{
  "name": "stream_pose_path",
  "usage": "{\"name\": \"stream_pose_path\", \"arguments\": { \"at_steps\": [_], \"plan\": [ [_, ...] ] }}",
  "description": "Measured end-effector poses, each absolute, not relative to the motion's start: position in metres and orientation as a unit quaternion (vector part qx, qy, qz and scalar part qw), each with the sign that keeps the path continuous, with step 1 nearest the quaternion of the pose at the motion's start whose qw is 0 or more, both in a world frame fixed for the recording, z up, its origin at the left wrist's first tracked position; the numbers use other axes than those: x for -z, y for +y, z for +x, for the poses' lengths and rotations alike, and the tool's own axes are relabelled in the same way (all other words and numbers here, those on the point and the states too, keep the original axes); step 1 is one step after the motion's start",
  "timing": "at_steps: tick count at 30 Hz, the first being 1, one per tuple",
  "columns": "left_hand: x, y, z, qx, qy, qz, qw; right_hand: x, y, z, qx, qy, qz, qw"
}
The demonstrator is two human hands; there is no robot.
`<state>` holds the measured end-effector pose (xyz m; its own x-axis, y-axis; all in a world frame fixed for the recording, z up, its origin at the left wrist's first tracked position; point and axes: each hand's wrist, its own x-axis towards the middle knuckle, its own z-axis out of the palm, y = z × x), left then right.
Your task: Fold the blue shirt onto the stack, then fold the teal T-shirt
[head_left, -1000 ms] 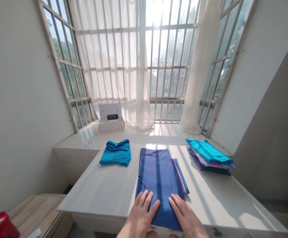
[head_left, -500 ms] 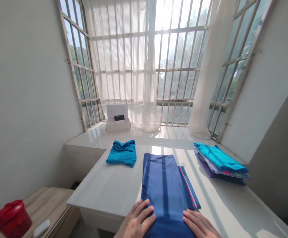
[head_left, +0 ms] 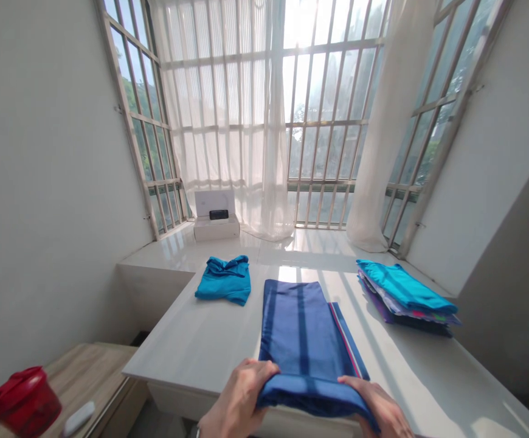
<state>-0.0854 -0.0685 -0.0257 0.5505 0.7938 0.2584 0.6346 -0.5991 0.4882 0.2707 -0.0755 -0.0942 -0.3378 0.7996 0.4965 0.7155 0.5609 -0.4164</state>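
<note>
Dark blue trousers (head_left: pixel 295 334), folded long with a red and white side stripe, lie on the white table in front of me. Both hands grip their near end, which is lifted and bent over in a fold. My left hand (head_left: pixel 245 395) holds the left corner, thumb on top and fingers tucked underneath. At the right corner, my right hand (head_left: pixel 377 406) holds the cloth the same way, its fingers mostly hidden below. Farther off to the left sits a folded teal garment (head_left: pixel 223 283), apart from the trousers.
A stack of folded clothes (head_left: pixel 405 295) with teal cloth on top stands at the table's right. A white box (head_left: pixel 216 229) with a dark phone-like device (head_left: pixel 219 214) is on the window ledge. Lower left, a red bucket-like container (head_left: pixel 20 401) stands on a wooden surface (head_left: pixel 82 365).
My hands have gone from lying flat on the trousers to gripping their near end. That end is now raised and curled over away from me.
</note>
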Motion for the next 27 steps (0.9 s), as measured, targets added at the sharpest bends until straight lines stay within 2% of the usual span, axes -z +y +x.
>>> {"name": "stream_pose_path", "arguments": {
  "at_steps": [4, 10, 15, 20, 24, 27],
  "plan": [
    [0.016, -0.049, -0.076, -0.265, 0.466, 0.810, 0.237, 0.088, -0.057, 0.256, -0.075, -0.752, -0.542, 0.367],
    [0.017, -0.008, -0.066, -0.218, 0.559, 0.763, 0.242, 0.070, -0.031, 0.240, -0.060, -0.698, -0.653, 0.287],
    [0.014, 0.005, -0.060, -0.216, 0.595, 0.732, 0.253, 0.059, -0.021, 0.233, -0.097, -0.672, -0.699, 0.226],
    [0.014, 0.008, -0.051, -0.164, 0.639, 0.722, 0.208, 0.048, -0.016, 0.228, -0.118, -0.643, -0.742, 0.153],
    [0.018, 0.006, -0.045, -0.143, 0.655, 0.728, 0.143, 0.048, -0.015, 0.227, -0.121, -0.635, -0.750, 0.139],
    [0.022, 0.005, -0.043, -0.159, 0.650, 0.731, 0.131, 0.054, -0.015, 0.228, -0.115, -0.635, -0.750, 0.144]
  ]
}}
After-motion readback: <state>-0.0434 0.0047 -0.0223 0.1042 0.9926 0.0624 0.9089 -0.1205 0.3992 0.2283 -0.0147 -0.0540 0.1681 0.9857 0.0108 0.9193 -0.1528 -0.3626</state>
